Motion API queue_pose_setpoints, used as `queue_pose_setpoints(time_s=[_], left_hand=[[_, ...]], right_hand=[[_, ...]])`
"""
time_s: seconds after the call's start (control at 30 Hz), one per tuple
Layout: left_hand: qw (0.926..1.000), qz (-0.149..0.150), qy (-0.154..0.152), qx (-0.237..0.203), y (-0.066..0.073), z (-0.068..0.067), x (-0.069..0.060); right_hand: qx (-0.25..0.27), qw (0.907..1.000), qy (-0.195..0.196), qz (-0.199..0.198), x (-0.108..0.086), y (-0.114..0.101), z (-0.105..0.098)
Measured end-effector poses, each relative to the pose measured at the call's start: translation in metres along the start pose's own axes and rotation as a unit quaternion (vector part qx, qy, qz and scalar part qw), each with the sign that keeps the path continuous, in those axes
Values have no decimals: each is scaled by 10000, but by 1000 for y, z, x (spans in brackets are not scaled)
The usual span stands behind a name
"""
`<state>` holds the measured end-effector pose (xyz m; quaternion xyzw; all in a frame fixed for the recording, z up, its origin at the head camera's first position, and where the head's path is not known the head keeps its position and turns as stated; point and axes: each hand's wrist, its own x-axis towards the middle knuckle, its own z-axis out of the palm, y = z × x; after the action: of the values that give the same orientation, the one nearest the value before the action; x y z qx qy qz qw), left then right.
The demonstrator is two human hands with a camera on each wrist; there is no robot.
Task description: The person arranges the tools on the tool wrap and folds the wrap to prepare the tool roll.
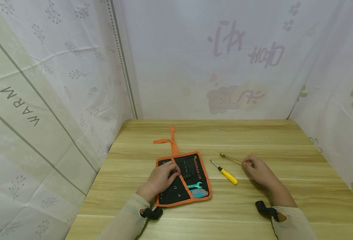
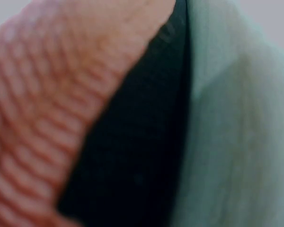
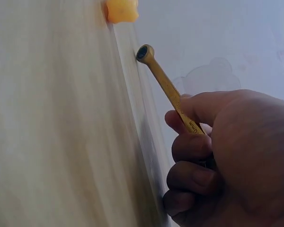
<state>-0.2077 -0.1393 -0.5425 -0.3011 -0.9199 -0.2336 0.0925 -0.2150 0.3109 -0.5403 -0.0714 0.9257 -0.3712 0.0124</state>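
A black tool pouch [image 1: 176, 196] with orange edging lies on the table, a teal wrench [image 1: 195, 185] and a grey-and-teal tool [image 1: 199, 193] in its pockets. The left hand [image 1: 161, 178] rests on it, fingers curled at the orange pocket edge; whether they pinch it cannot be told. Skin and sleeve [image 2: 241, 123] fill most of the left wrist view. The right hand [image 1: 260, 171] pinches a gold ring-ended wrench [image 1: 233, 158] between thumb and fingers; in the right wrist view the wrench [image 3: 165, 85] points away from the hand [image 3: 246, 146].
A yellow-handled screwdriver [image 1: 228, 176] lies between the pouch and the right hand, its handle end [image 3: 122, 10] showing in the right wrist view. Orange straps [image 1: 173, 141] extend from the pouch's far side. Patterned curtains [image 1: 176, 66] stand around the wooden table [image 1: 224, 216].
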Motion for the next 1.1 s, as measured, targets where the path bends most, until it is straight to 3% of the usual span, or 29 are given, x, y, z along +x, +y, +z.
queue_pose_setpoints(time_s=[0.5, 1.1], left_hand=[[9999, -102, -69, -42, 0, 1, 0], [10000, -82, -17, 24, 1, 2, 0]], right_hand=[[-135, 9995, 208, -208, 1, -6, 4], [131, 9995, 158, -236, 0, -37, 12]])
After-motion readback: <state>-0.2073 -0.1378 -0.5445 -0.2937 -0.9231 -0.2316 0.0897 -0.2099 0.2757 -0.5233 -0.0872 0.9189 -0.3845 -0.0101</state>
